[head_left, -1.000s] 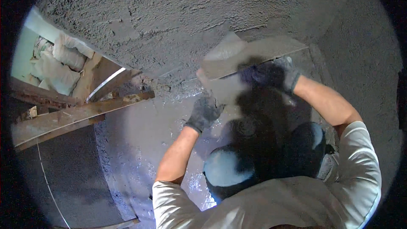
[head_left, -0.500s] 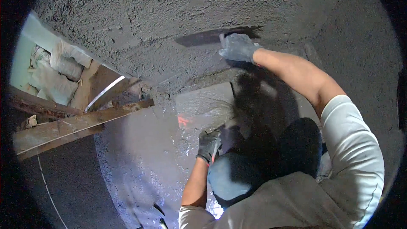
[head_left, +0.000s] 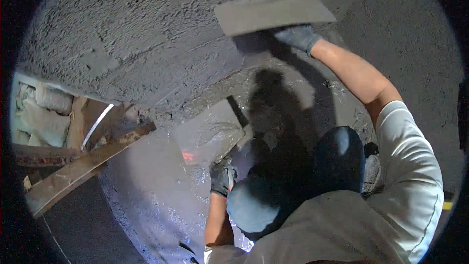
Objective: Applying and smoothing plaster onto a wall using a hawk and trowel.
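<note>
While the gloved right hand (head_left: 299, 36) grips a plastering trowel (head_left: 273, 13) pressed high on the rough grey wall (head_left: 122, 34), the left hand's (head_left: 222, 176) fingers clasp a mortar board (head_left: 210, 132) low down — spreading underway; smoothing needs firm, even pressure.

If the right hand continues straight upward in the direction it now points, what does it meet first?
Probably only more of the rough grey plastered wall. The right hand already presses the flat trowel against it, and nothing else shows above, though depth is unclear.
</note>
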The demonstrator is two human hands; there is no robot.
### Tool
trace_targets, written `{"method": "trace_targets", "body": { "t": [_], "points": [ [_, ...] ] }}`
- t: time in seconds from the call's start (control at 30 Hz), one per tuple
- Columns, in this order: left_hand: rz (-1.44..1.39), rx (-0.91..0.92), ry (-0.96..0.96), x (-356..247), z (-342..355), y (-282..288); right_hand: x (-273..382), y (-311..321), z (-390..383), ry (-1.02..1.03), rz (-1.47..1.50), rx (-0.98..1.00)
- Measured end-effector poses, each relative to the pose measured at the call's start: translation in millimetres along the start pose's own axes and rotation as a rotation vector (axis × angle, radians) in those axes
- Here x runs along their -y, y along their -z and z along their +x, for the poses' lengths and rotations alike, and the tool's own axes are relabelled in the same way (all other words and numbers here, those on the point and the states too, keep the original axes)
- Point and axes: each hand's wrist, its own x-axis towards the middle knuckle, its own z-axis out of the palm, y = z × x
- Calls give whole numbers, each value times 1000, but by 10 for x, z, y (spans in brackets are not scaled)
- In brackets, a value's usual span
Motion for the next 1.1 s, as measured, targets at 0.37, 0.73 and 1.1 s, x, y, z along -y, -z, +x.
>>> {"method": "trace_targets", "body": {
  "t": [0.37, 0.73, 1.1],
  "points": [
    [827, 180, -220, -70, -116, 24, 330, -60, 52, -159, 217, 551],
    [-113, 148, 492, -1196, 791, -1143, 326, 681, 682, -229, 338, 559],
    [119, 423, 245, -1089, 1071, -1460, 8, 1014, 1085, -170, 346, 470]
  ]
}}
